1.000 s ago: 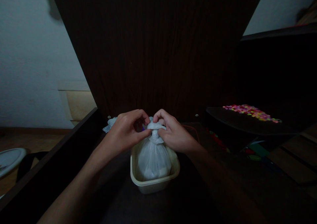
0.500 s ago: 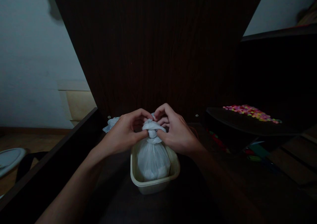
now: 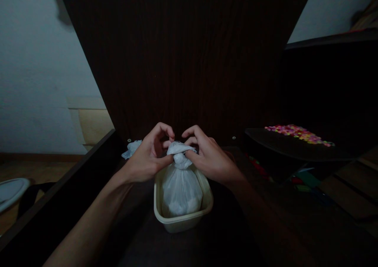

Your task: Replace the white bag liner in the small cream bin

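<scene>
A white, translucent plastic bag stands bunched up inside a pale, cream-coloured tub. Its neck is twisted and looped into a knot at the top. My left hand grips the left side of that knot, thumb pressed in low and index finger curled above. From the right, my right hand holds the other side, its thumb tucked into the loop and its index finger lifted. Rounded pale lumps show through the bag's lower part; what they are I cannot make out.
Crumpled white plastic lies behind my left hand. A dark wooden panel rises at the back, and a low dark board runs along the left. Colourful small pieces sit on a dark corner shelf at right.
My index fingers have lifted and spread apart above the knot. The looped neck has shifted slightly and looks more closed, while both thumbs stay at it.
</scene>
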{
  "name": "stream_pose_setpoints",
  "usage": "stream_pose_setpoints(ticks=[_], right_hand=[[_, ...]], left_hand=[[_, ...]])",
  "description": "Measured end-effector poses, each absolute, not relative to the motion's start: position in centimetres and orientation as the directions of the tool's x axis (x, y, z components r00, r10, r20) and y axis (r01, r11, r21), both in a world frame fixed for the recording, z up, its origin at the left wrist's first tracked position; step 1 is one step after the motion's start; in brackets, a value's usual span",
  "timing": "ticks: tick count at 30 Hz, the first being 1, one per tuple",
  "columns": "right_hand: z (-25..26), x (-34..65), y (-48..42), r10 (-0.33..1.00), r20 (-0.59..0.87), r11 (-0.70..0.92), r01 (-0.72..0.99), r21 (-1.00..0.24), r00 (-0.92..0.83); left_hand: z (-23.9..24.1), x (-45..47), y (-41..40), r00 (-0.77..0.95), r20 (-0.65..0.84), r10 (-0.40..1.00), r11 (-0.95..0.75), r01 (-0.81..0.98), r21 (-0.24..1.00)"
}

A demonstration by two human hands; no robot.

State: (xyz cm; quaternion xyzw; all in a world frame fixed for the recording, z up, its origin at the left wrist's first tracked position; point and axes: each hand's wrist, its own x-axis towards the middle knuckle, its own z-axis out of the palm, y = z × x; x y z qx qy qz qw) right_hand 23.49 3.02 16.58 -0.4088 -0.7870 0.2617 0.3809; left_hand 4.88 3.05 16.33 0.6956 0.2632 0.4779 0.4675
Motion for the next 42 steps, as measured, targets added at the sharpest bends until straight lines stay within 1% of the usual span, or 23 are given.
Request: stream_pose_setpoints(ticks=[2, 5, 7, 10, 13, 16, 21, 24, 27, 31, 35, 38, 42], right_hand=[[16.6, 23.6, 2.9, 0.841, 0.374, 0.529, 0.447, -0.722, -0.391], [16.6, 23.9, 2.9, 0.842, 0.359, 0.519, 0.421, -0.744, -0.403], [16.6, 24.0, 3.0, 0.843, 0.368, 0.514, 0.386, -0.766, -0.392], [16.6, 24.1, 3.0, 0.851, 0.379, 0.5, 0.343, -0.795, -0.363], [16.6, 24.0, 2.9, 0.851, 0.371, 0.488, 0.296, -0.821, -0.373], [16.3, 23.8, 3.0, 0.839, 0.366, 0.492, 0.276, -0.825, -0.403], [15.8, 23.6, 3.2, 0.833, 0.336, 0.485, 0.288, -0.826, -0.439], [15.9, 23.6, 3.1, 0.82, 0.323, 0.488, 0.282, -0.826, -0.472], [16.0, 23.7, 3.0, 0.813, 0.345, 0.503, 0.269, -0.821, -0.469], [16.2, 23.6, 3.0, 0.83, 0.409, 0.526, 0.288, -0.8, -0.379], [16.3, 23.6, 3.0, 0.84, 0.452, 0.536, 0.339, -0.773, -0.3], [16.4, 23.6, 3.0, 0.844, 0.42, 0.524, 0.344, -0.779, -0.334], [16.4, 23.7, 3.0, 0.844, 0.388, 0.512, 0.342, -0.788, -0.37]], left_hand=[[16.4, 5.0, 2.9, 0.438, 0.404, 0.803, -0.411, -0.084, 0.908], [16.3, 5.3, 2.8, 0.454, 0.438, 0.776, -0.484, -0.019, 0.875], [16.1, 5.2, 2.8, 0.439, 0.479, 0.76, -0.557, 0.062, 0.828], [15.9, 4.8, 3.2, 0.388, 0.523, 0.759, -0.631, 0.245, 0.736], [16.1, 4.3, 3.4, 0.394, 0.499, 0.772, -0.627, 0.345, 0.698], [16.6, 4.2, 3.3, 0.434, 0.444, 0.784, -0.603, 0.356, 0.714], [17.1, 4.2, 2.8, 0.422, 0.409, 0.81, -0.57, 0.399, 0.718], [17.1, 4.1, 2.7, 0.45, 0.371, 0.812, -0.545, 0.358, 0.758], [17.1, 4.2, 2.7, 0.447, 0.367, 0.815, -0.509, 0.25, 0.824], [17.0, 4.4, 2.9, 0.427, 0.387, 0.817, -0.482, 0.138, 0.865], [17.0, 4.3, 2.9, 0.403, 0.384, 0.83, -0.466, 0.125, 0.876], [17.0, 4.2, 2.8, 0.424, 0.359, 0.832, -0.445, 0.122, 0.887], [16.9, 4.2, 2.7, 0.487, 0.319, 0.813, -0.395, 0.059, 0.917]])
